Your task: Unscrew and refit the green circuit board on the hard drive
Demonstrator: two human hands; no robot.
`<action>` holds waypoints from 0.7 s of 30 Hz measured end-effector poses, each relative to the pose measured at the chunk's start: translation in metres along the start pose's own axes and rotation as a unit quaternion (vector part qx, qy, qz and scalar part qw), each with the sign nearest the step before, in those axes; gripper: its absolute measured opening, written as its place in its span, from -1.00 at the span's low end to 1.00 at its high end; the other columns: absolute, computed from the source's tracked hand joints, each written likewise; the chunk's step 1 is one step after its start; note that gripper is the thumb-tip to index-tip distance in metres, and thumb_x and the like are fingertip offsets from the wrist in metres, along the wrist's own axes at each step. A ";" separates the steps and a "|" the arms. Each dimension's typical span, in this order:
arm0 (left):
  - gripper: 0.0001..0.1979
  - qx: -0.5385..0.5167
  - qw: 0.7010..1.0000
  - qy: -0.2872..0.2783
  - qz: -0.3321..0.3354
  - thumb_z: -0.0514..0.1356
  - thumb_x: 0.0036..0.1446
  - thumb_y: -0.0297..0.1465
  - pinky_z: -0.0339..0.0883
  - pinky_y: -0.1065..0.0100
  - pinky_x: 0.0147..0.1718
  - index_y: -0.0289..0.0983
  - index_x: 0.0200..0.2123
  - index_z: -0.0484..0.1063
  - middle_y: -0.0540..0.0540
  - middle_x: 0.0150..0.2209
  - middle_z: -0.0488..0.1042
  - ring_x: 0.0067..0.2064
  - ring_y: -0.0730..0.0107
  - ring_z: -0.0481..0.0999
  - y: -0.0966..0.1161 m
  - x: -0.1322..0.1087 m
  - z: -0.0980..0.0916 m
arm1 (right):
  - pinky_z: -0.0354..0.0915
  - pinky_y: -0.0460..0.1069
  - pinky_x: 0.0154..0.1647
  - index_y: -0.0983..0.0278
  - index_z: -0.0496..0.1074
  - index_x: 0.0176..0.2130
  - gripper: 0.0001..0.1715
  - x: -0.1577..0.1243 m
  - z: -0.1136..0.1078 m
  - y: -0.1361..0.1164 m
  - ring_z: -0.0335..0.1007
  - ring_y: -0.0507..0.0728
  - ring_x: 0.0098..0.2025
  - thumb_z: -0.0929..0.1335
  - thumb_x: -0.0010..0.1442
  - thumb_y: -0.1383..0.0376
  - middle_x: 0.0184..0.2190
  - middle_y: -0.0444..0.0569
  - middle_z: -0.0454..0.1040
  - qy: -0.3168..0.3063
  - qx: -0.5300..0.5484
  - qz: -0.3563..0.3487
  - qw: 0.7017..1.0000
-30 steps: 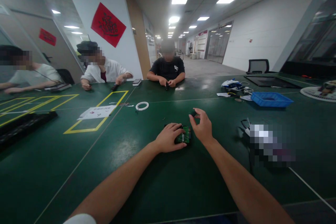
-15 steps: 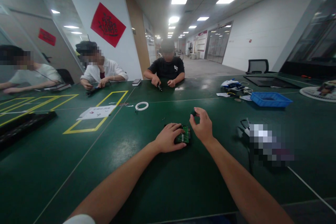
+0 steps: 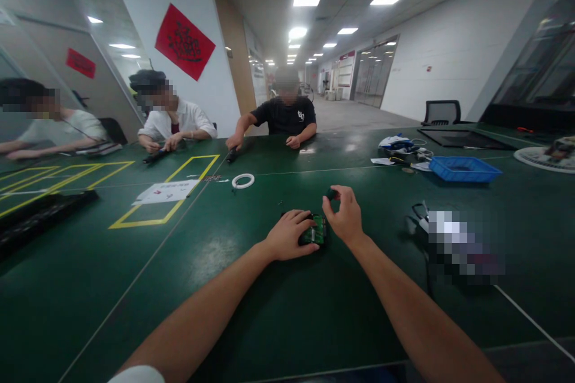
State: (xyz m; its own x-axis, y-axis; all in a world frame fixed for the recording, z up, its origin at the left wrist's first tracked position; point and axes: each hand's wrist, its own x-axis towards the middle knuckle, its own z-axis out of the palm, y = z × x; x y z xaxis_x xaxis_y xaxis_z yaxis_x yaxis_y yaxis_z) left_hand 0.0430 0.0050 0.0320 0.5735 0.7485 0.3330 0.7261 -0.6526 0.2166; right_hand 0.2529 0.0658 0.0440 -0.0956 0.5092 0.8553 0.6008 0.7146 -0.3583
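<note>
A green circuit board [image 3: 319, 228] lies on the green table in front of me, with dark parts along its edges. My left hand [image 3: 293, 236] is laid over its left side, fingers across the top and thumb along the near edge, gripping it. Much of the board is hidden under that hand. Just right of the board and a little above it, my right hand [image 3: 345, 213] pinches a small dark piece [image 3: 331, 194] between thumb and fingers. The piece is too small and dark to name.
Beyond the board lies a white ring [image 3: 243, 181], with a paper sheet [image 3: 166, 192] farther left. A blue tray [image 3: 465, 169] stands at the right, behind a blurred-out object [image 3: 460, 245] with a cable. Several people sit across the table; one holds a dark tool [image 3: 231, 155].
My right hand has shifted slightly left with the small dark piece. My left hand stays on the board. The person opposite has moved the dark tool to the left.
</note>
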 end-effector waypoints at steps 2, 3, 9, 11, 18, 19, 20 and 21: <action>-0.35 0.001 1.000 0.001 -0.001 0.25 0.11 0.06 0.09 -0.11 0.27 -0.15 0.18 0.39 -0.22 0.30 0.28 0.28 -0.09 0.25 0.000 0.000 0.000 | 0.46 0.15 -0.13 0.21 0.29 0.08 -0.60 0.001 -0.002 -0.003 0.44 0.21 -0.16 0.35 0.29 0.16 -0.09 0.10 0.41 -0.004 -0.004 -0.002 1.000; -0.35 0.002 1.000 0.001 -0.002 0.25 0.11 0.06 0.09 -0.11 0.27 -0.15 0.18 0.39 -0.22 0.30 0.28 0.29 -0.09 0.25 0.000 0.000 0.001 | 0.46 0.15 -0.13 0.21 0.29 0.08 -0.60 0.001 -0.002 -0.004 0.44 0.21 -0.16 0.35 0.29 0.16 -0.09 0.10 0.41 -0.006 -0.005 -0.001 1.000; -0.33 0.010 1.000 0.000 0.003 0.22 0.13 0.09 0.09 -0.09 0.27 -0.17 0.19 0.38 -0.23 0.30 0.28 0.28 -0.07 0.26 -0.002 -0.001 0.001 | 0.45 0.18 -0.01 0.22 0.26 0.12 -0.61 -0.002 0.000 -0.003 0.45 0.24 -0.04 0.31 0.34 0.20 0.02 0.14 0.43 -0.014 0.025 0.001 1.000; -0.33 0.012 1.000 0.001 0.003 0.21 0.13 0.09 0.09 -0.09 0.28 -0.17 0.19 0.38 -0.23 0.30 0.28 0.28 -0.07 0.26 -0.002 -0.001 0.002 | 0.46 0.19 -0.01 0.22 0.25 0.14 -0.59 -0.003 0.002 -0.002 0.48 0.24 -0.06 0.31 0.34 0.18 0.01 0.13 0.45 -0.012 0.030 0.009 0.999; -0.33 0.013 1.000 -0.002 0.000 0.22 0.13 0.08 0.09 -0.10 0.27 -0.17 0.19 0.38 -0.23 0.31 0.28 0.29 -0.07 0.25 -0.002 0.000 0.003 | 0.47 0.18 -0.07 0.21 0.27 0.14 -0.56 -0.002 -0.001 -0.003 0.48 0.22 -0.12 0.34 0.33 0.14 -0.06 0.10 0.47 -0.019 0.022 0.003 1.000; -0.33 0.013 1.000 -0.002 0.001 0.22 0.13 0.08 0.09 -0.10 0.27 -0.17 0.19 0.39 -0.23 0.31 0.28 0.29 -0.07 0.25 -0.002 0.000 0.003 | 0.47 0.17 -0.06 0.21 0.27 0.15 -0.56 -0.001 -0.001 -0.004 0.48 0.22 -0.12 0.33 0.33 0.16 -0.06 0.10 0.47 -0.022 0.024 -0.002 0.999; -0.34 0.012 1.000 -0.002 0.002 0.22 0.14 0.08 0.09 -0.10 0.27 -0.17 0.19 0.39 -0.23 0.30 0.28 0.29 -0.08 0.25 -0.002 0.000 0.003 | 0.47 0.17 -0.06 0.21 0.27 0.16 -0.57 -0.001 -0.002 -0.004 0.48 0.22 -0.12 0.32 0.34 0.18 -0.07 0.10 0.46 -0.024 0.023 -0.006 0.999; -0.34 0.012 1.000 -0.001 0.003 0.22 0.14 0.08 0.09 -0.10 0.27 -0.17 0.19 0.39 -0.24 0.30 0.28 0.29 -0.08 0.25 -0.002 0.000 0.003 | 0.47 0.18 -0.05 0.22 0.27 0.16 -0.57 -0.001 -0.002 -0.003 0.48 0.22 -0.12 0.31 0.35 0.19 -0.07 0.10 0.47 -0.024 0.021 -0.007 0.999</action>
State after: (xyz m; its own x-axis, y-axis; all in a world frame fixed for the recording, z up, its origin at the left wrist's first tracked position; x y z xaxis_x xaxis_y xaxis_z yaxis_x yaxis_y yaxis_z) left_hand 0.0423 0.0066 0.0290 0.5782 0.7453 0.3320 0.7315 -0.6538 0.1935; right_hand 0.2521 0.0622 0.0452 -0.1416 0.5204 0.8421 0.5650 0.7410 -0.3629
